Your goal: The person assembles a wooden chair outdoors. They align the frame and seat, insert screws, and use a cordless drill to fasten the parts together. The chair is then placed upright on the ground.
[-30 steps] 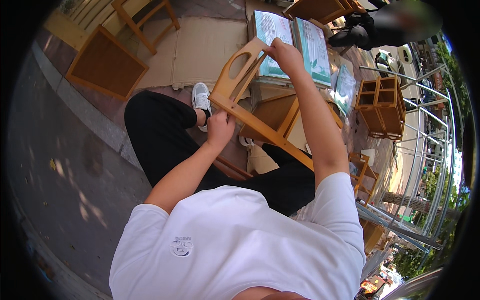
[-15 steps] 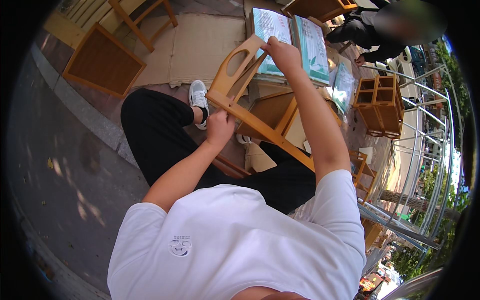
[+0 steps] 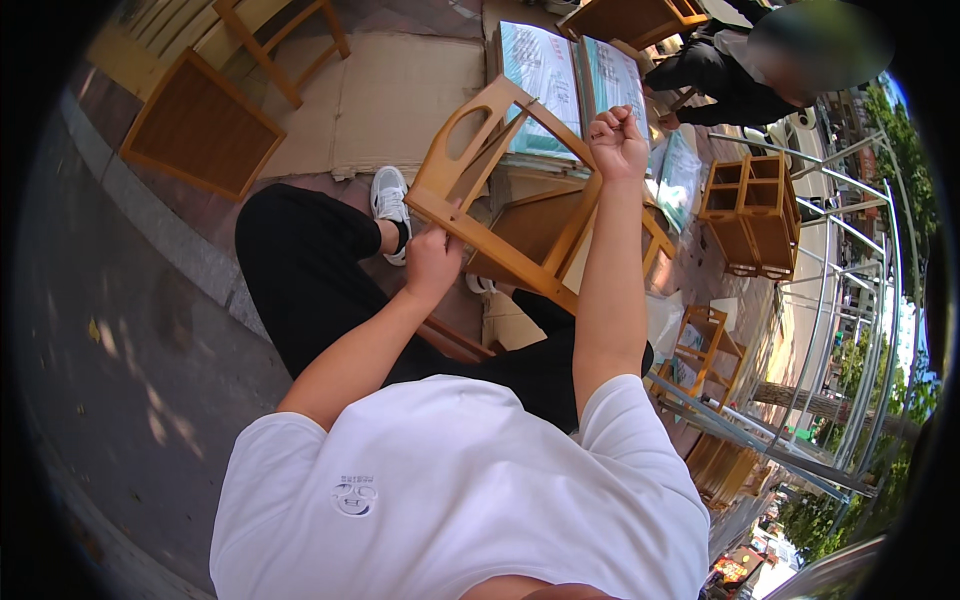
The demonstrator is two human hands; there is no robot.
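A light-brown wooden frame with an oval handle cutout [image 3: 470, 132] stands tilted over my legs. My left hand [image 3: 433, 265] grips its near rail beside the corner, fingers wrapped round the wood. Off the frame's right side, my right hand [image 3: 618, 148] is raised with its palm up and fingers curled closed. Whatever those fingers hold, if anything, is too small to make out. A brown panel [image 3: 528, 228] shows through the opening of the frame, partly covered by its rails.
Two stacks of plastic-wrapped boards [image 3: 540, 75] lie ahead. Flattened cardboard [image 3: 400, 100] covers the paving. At the left rests a brown panel [image 3: 205, 125]; at the right stand a wooden cubby rack [image 3: 750, 215] and metal scaffolding [image 3: 850, 300]. Another person [image 3: 720, 75] crouches at the far right.
My right hand has left the frame's far corner and moved right and nearer, turning palm up. My left hand keeps its grip, and the frame has shifted slightly. The other person has leaned leftward.
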